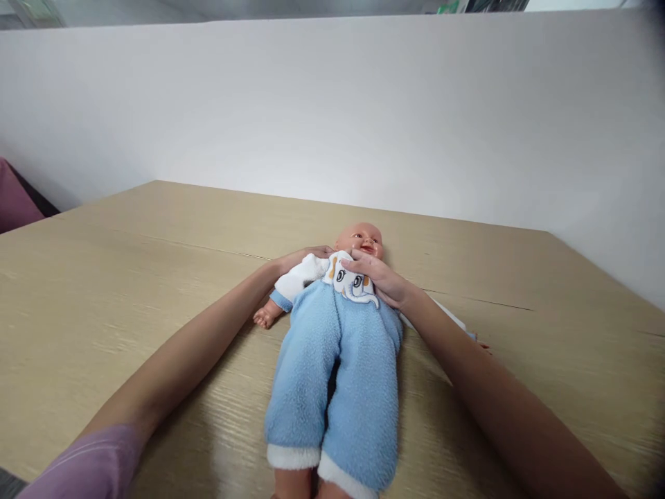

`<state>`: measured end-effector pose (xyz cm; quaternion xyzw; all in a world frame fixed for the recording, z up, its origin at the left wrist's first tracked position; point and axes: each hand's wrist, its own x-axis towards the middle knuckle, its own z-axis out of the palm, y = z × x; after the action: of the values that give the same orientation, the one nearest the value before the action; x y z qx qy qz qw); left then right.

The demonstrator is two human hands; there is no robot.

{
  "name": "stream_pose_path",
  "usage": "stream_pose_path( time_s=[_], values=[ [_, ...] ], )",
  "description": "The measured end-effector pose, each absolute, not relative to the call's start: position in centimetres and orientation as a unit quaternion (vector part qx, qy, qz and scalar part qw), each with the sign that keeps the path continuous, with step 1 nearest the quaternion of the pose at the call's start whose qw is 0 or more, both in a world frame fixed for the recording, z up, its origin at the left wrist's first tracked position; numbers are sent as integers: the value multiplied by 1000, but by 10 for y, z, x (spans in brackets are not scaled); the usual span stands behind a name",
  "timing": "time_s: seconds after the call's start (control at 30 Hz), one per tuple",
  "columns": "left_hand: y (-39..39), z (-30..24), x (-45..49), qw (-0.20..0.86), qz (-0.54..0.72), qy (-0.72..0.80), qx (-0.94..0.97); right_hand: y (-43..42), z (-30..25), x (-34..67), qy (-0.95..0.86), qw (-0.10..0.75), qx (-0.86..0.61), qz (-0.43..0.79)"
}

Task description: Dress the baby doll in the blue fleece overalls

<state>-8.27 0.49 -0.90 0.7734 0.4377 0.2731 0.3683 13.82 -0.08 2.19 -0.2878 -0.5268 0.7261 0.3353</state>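
Note:
A baby doll (337,346) lies on its back on the table, its bald head (359,238) farthest from me and its legs toward me. It wears light blue fleece overalls with a white elephant face (349,280) on the bib, and white sleeves. My left hand (305,258) rests along the doll's shoulder on the left, fingers stretched toward the collar, their tips partly hidden. Across the right of the chest lies my right hand (378,276), its fingers extended over the top of the bib, just below the chin. Behind my right forearm, much of one doll arm is hidden.
The light wood table (156,277) extends around the doll, with thin seams in its top. A white partition (332,111) stands along its back and right side. At the far left, part of something pink (18,197) shows beyond the table edge.

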Motion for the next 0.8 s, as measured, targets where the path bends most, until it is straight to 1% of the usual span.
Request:
stream_pose_path(
  time_s=[0.1,0.17,0.23,0.33,0.4,0.47,0.53,0.63,0.7,0.8],
  values=[
    [21,12,-94,414,241,436,762,-2,33,141,-539,328,-327,703],
    [28,25,-106,445,203,445,750,-4,44,147,-581,312,-380,649],
    [29,35,-119,460,148,463,743,-5,56,156,-665,269,-438,541],
    [25,42,-134,460,68,465,754,-6,68,170,-774,171,-500,350],
    [24,42,-138,463,44,438,769,-7,71,175,-790,123,-528,285],
    [25,42,-139,462,39,404,789,-9,67,175,-786,109,-549,262],
    [27,42,-138,447,44,383,808,-13,60,174,-782,150,-558,232],
    [28,44,-139,405,48,395,823,-28,42,180,-781,278,-538,155],
    [27,49,-140,372,46,416,828,-45,30,197,-779,338,-515,114],
    [18,60,-136,304,83,427,847,-80,10,241,-772,348,-525,84]
  ],
)
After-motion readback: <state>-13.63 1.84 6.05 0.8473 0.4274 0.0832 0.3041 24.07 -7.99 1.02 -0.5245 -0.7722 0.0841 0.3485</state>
